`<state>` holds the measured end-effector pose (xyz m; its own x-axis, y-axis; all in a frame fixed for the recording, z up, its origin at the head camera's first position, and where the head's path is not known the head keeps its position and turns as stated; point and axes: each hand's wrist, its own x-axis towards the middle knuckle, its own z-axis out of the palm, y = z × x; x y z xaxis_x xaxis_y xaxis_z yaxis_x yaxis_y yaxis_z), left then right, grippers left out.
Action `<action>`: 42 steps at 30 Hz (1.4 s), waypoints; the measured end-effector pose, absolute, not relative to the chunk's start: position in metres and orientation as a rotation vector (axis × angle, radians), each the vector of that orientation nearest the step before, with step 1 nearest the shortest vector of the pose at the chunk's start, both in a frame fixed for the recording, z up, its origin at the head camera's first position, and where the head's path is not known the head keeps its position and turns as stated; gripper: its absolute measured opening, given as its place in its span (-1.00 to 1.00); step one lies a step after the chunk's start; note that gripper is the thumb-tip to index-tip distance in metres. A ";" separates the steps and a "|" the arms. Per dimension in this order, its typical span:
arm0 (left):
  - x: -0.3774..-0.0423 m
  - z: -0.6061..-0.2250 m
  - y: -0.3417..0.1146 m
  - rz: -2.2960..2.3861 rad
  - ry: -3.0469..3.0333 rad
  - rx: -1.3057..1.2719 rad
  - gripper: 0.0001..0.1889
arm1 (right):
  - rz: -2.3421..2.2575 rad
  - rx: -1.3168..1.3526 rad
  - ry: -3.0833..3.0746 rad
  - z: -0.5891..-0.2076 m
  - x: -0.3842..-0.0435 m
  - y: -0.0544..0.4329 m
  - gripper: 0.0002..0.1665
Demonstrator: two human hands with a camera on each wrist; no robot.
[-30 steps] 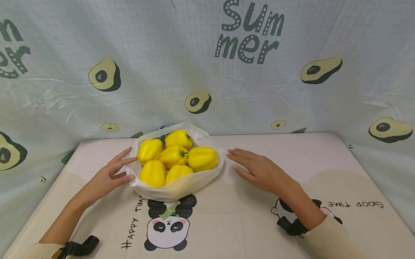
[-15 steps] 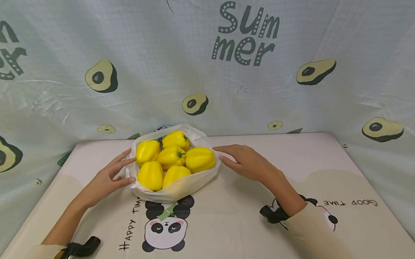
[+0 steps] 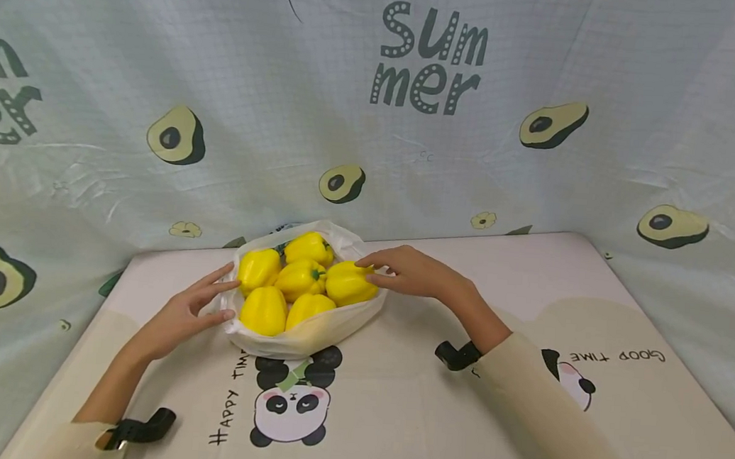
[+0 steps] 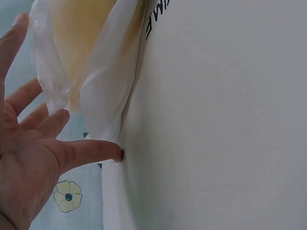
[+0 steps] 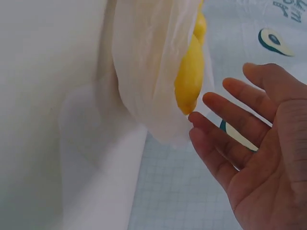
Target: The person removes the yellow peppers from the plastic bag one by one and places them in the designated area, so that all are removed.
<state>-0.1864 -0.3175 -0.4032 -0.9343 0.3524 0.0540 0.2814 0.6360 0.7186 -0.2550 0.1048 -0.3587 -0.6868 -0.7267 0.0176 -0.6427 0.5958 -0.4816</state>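
Observation:
Several yellow bell peppers point(image 3: 301, 280) lie in a white plastic bag point(image 3: 335, 325), whose mouth is spread wide with its rim rolled low around them. My left hand point(image 3: 177, 321) rests beside the bag's left side, fingers spread; in the left wrist view its fingertips are at the plastic and hold nothing. My right hand point(image 3: 418, 272) reaches over the bag's right rim, above the rightmost pepper point(image 3: 348, 283), its fingers loosely bent. From the right wrist view those fingers point(image 5: 230, 115) look relaxed and near the pepper's end; whether they touch it, I cannot tell.
The bag stands near the back edge of a table with a cream, panda-printed cover point(image 3: 387, 409). Behind it hangs a pale curtain point(image 3: 273, 109) printed with avocados. Black straps with small mounts point(image 3: 145, 427) sit on both wrists.
My right hand has moved left, from beside the bag to over its right rim and the rightmost pepper. The left hand has stayed at the bag's left side.

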 end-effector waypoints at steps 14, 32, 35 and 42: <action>-0.189 -0.403 -0.318 1.233 2.699 0.489 -0.42 | -0.534 -1.213 2.492 -0.330 -0.287 0.074 -0.45; -0.190 -0.403 -0.320 1.251 2.663 0.488 -0.42 | -0.450 -1.105 2.320 -0.335 -0.316 0.061 -0.33; -0.189 -0.402 -0.320 1.246 2.665 0.491 -0.42 | -0.452 -1.075 2.319 -0.338 -0.317 0.059 -0.31; -0.188 -0.401 -0.320 1.241 2.664 0.484 -0.43 | -0.414 -1.032 2.323 -0.346 -0.314 0.055 -0.23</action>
